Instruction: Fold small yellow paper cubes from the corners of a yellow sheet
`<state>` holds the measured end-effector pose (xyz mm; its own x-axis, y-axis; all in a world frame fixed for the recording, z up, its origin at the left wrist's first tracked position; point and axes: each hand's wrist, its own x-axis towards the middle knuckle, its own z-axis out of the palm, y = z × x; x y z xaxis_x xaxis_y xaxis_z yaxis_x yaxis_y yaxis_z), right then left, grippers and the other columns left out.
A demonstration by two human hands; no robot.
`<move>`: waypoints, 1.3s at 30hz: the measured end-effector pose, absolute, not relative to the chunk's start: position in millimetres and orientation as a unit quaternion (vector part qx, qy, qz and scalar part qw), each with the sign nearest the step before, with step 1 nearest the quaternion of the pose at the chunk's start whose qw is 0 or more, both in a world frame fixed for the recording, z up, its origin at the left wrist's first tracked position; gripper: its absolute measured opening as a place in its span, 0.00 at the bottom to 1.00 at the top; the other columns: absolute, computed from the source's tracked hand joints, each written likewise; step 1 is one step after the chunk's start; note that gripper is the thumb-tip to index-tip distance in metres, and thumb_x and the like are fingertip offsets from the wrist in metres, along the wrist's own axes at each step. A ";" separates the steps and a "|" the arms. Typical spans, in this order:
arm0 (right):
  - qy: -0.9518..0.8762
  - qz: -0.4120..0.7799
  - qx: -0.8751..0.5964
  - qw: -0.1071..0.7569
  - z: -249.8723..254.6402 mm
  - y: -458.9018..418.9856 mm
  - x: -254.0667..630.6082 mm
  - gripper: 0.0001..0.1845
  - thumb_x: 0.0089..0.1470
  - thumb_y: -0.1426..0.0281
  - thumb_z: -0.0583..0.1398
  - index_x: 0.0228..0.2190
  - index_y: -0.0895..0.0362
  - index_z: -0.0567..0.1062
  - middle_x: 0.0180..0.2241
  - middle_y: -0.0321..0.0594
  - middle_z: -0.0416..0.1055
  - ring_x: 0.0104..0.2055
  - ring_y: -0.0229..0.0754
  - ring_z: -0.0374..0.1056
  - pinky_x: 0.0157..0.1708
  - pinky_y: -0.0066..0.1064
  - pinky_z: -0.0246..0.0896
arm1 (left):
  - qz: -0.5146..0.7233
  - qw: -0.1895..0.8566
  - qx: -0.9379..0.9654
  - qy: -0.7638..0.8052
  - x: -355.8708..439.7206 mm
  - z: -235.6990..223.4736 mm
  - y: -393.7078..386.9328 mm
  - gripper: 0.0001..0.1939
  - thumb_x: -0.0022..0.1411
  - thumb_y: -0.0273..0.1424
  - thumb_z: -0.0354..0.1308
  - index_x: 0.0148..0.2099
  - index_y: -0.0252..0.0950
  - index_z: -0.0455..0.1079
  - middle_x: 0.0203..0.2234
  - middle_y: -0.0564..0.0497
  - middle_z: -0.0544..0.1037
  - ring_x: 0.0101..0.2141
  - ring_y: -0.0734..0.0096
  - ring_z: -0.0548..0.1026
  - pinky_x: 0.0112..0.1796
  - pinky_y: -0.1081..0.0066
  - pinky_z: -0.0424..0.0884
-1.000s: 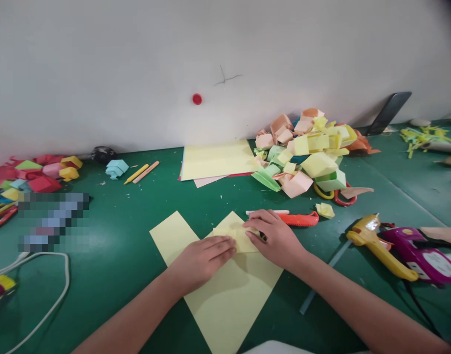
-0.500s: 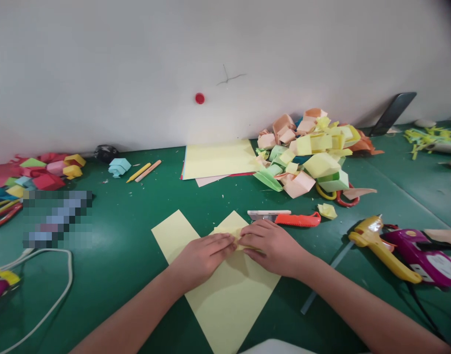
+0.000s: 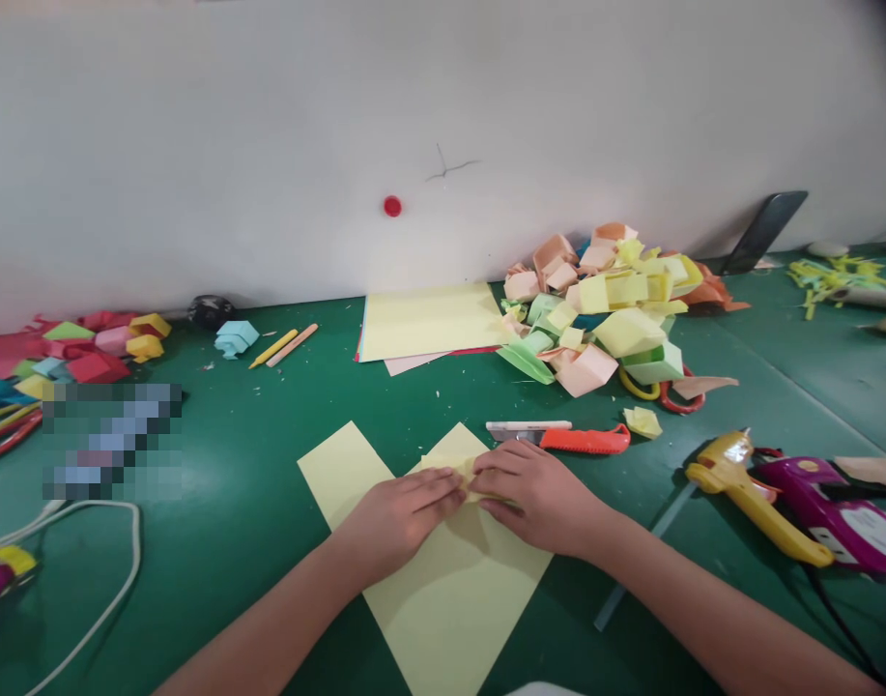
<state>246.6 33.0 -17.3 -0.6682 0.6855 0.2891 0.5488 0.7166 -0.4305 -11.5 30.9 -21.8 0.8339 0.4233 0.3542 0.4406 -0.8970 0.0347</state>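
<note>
Pale yellow sheets of paper (image 3: 453, 619) lie on the green table in front of me. Over them, my left hand (image 3: 406, 512) and my right hand (image 3: 526, 493) meet fingertip to fingertip. Between them they pinch a small piece of yellow paper (image 3: 463, 470), mostly hidden under the fingers; its folds cannot be made out. Just beyond my right hand are a red-handled utility knife (image 3: 585, 439) and a white pen (image 3: 528, 425).
Folded paper shapes (image 3: 594, 309) are heaped at the back right, beside stacked colored paper (image 3: 432, 324). A yellow glue gun (image 3: 757, 498) lies at right with its glue stick pointing toward my right forearm. A white cable (image 3: 134, 551) loops at left.
The view has tilted up slightly, so the table things sit a little lower. Both hands stay on the small paper piece, with only slight finger movement.
</note>
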 end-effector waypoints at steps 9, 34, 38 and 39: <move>-0.899 0.158 -0.349 0.211 -17.0 32.7 247.5 0.09 0.63 0.69 0.59 0.43 0.52 0.78 0.48 0.42 0.75 0.49 0.48 0.68 0.50 0.44 0.65 | -0.169 0.009 -0.958 -0.232 -12.3 -22.7 31.0 0.19 0.74 0.26 0.44 0.62 0.35 0.68 0.56 0.46 0.76 0.57 0.64 0.74 0.57 0.62 0.73; -0.914 0.145 -0.330 0.185 -11.0 32.1 253.6 0.13 0.66 0.65 0.56 0.46 0.49 0.80 0.50 0.43 0.75 0.49 0.48 0.70 0.52 0.47 0.65 | -0.162 -0.043 -0.957 -0.236 -12.3 -16.7 28.9 0.22 0.70 0.22 0.45 0.62 0.33 0.67 0.57 0.44 0.75 0.59 0.62 0.71 0.59 0.60 0.70; -0.919 0.139 -0.333 0.158 -7.1 31.0 254.1 0.15 0.67 0.63 0.55 0.48 0.47 0.79 0.53 0.42 0.73 0.51 0.49 0.68 0.53 0.50 0.64 | -0.139 -0.083 -0.956 -0.246 -11.9 -10.1 27.1 0.20 0.70 0.28 0.49 0.61 0.32 0.68 0.58 0.42 0.73 0.60 0.59 0.70 0.61 0.56 0.68; -0.919 0.138 -0.335 0.153 -6.5 30.6 254.0 0.15 0.67 0.63 0.55 0.49 0.46 0.79 0.53 0.42 0.73 0.51 0.50 0.68 0.53 0.50 0.64 | -0.131 -0.086 -0.956 -0.248 -11.9 -9.1 26.8 0.20 0.70 0.28 0.50 0.61 0.32 0.68 0.58 0.41 0.73 0.60 0.58 0.69 0.61 0.55 0.68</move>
